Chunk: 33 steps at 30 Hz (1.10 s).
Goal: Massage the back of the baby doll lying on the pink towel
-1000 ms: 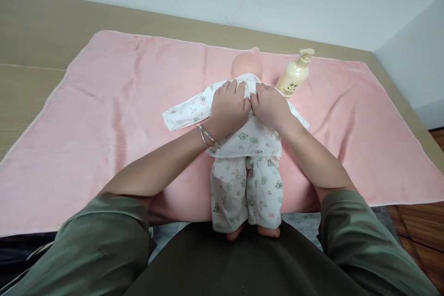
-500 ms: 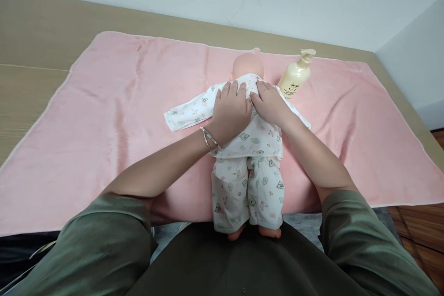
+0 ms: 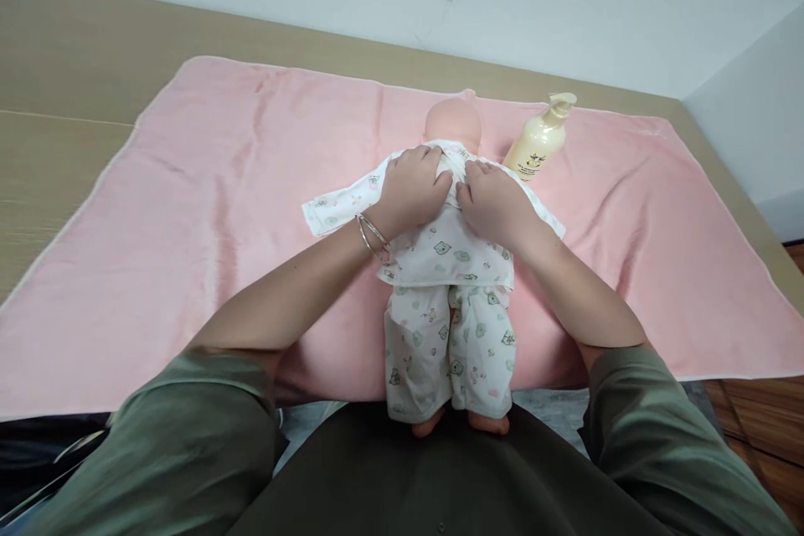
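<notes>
Fingers of the left hand (image 3: 411, 188) and right hand (image 3: 501, 203), laid out flatter half a second ago, now curl inward on the upper back of the doll (image 3: 448, 268). Whether either grip pinches the white printed shirt (image 3: 477, 247), I cannot tell. It lies lengthwise on the pink blanket (image 3: 295, 151), head away from the person, feet past the near edge. Just beyond the right hand, a pump bottle (image 3: 537, 142) stands on the blanket, which covers part of the tabletop (image 3: 81, 59).

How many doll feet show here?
2. One foot pokes out of the left leg of the trousers, the other foot out of the right. The trousers may hide part of each.
</notes>
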Available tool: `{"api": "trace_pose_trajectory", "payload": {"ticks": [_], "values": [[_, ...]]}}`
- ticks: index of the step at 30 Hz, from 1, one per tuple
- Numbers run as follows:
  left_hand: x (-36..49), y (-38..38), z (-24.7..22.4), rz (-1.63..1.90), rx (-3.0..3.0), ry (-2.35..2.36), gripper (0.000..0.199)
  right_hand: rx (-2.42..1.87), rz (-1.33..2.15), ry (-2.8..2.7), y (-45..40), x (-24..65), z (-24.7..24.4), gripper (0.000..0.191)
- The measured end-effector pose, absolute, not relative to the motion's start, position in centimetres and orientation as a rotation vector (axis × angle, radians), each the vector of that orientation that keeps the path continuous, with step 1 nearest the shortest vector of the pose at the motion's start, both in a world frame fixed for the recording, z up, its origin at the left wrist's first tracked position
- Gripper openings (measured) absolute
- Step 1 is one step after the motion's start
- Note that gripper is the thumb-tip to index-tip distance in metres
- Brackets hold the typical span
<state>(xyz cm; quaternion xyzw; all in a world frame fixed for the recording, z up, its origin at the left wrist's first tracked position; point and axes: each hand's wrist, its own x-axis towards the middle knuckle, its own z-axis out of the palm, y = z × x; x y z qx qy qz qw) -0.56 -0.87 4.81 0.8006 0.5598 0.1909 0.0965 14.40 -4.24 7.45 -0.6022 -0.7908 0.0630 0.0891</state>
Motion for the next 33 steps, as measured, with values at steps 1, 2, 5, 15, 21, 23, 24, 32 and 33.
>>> {"api": "trace_pose_trajectory", "payload": {"ticks": [1,2,5,15,21,23,24,32,33], "values": [[-0.6,-0.8,4.7,0.571,2.378,1.655,0.037,-1.794,0.187,-2.358,-4.4,14.3,7.6,0.034],[-0.5,-1.0,4.7,0.586,2.39,1.654,0.037,-1.796,0.194,-2.356,-4.5,14.3,7.7,0.033],[-0.2,-2.2,4.5,0.634,2.452,1.654,0.039,-1.797,0.242,-2.329,-3.9,14.8,7.8,0.032],[-0.1,-3.6,5.6,0.577,2.505,1.632,0.034,-1.835,0.231,-2.292,-2.5,15.2,7.3,0.041],[-1.1,-0.7,5.8,0.522,2.393,1.553,0.026,-1.889,0.134,-2.364,-4.7,13.9,8.2,0.038],[-1.0,-0.7,5.6,0.553,2.411,1.56,0.029,-1.86,0.176,-2.35,-4.4,14.1,8.1,0.036],[-0.9,-0.9,5.4,0.578,2.434,1.566,0.03,-1.837,0.203,-2.336,-4.0,14.4,7.9,0.036],[-0.3,-3.1,5.0,0.669,2.541,1.604,0.031,-1.802,0.332,-2.225,-1.4,15.9,6.6,0.044],[-0.3,-2.9,5.1,0.668,2.527,1.606,0.031,-1.803,0.328,-2.236,-1.5,15.8,6.7,0.044]]}}
